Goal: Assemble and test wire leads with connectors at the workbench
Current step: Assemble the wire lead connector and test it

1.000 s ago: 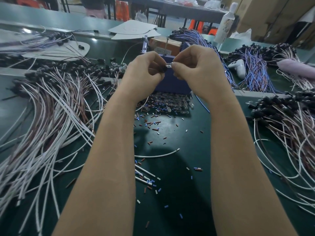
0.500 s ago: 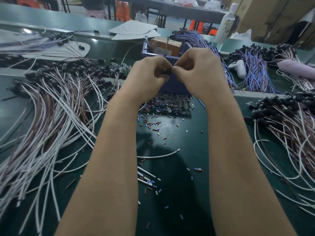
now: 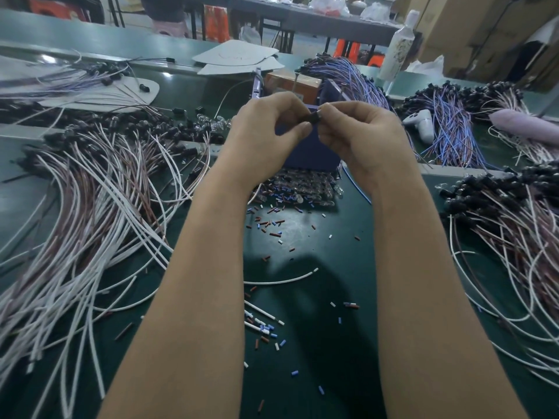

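Head view, down over workbench [image 3: 317,267]

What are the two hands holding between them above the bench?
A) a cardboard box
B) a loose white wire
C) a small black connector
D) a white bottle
C: the left hand and the right hand both pinch a small black connector at their fingertips.

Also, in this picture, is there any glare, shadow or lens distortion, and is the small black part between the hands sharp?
Head view: soft light leaves a pale sheen on the green mat and a dark shadow nearer the person; the wide-angle lens stretches the forearms; the black connector, pinched by left hand and right hand, looks slightly soft.
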A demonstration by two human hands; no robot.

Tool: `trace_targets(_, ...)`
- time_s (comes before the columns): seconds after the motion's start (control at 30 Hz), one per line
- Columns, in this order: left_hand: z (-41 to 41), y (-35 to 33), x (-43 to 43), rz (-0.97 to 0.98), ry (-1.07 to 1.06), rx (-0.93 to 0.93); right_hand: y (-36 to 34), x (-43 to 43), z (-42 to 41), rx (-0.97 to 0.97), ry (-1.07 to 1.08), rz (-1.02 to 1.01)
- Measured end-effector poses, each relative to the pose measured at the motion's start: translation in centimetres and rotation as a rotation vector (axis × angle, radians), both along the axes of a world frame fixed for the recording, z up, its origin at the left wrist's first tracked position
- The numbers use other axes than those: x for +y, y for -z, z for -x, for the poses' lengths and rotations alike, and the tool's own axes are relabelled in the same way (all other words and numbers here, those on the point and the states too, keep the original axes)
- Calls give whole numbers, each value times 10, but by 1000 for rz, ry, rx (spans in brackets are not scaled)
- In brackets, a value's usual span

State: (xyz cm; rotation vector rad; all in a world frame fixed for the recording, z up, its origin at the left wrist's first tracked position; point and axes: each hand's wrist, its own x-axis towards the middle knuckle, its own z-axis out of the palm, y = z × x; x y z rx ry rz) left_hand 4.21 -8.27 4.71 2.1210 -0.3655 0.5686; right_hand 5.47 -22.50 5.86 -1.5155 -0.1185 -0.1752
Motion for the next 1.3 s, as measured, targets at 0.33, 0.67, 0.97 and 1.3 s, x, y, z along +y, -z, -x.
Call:
trace_targets(0.33,-2,3,-3,-72,-40,-41,7,5,-2,38,-30,-19)
trace_targets(0.67,-1,-11,-22,-156,-244,69,2,-3,-4,-38,139,58)
trace_targets(0.97,-1,-11,-12,942,-36,492,-6,-26,9,136,-299,357)
trace_targets(1.3,-4,-1,6,557,-72,365,4,-5,12,251,-570,607)
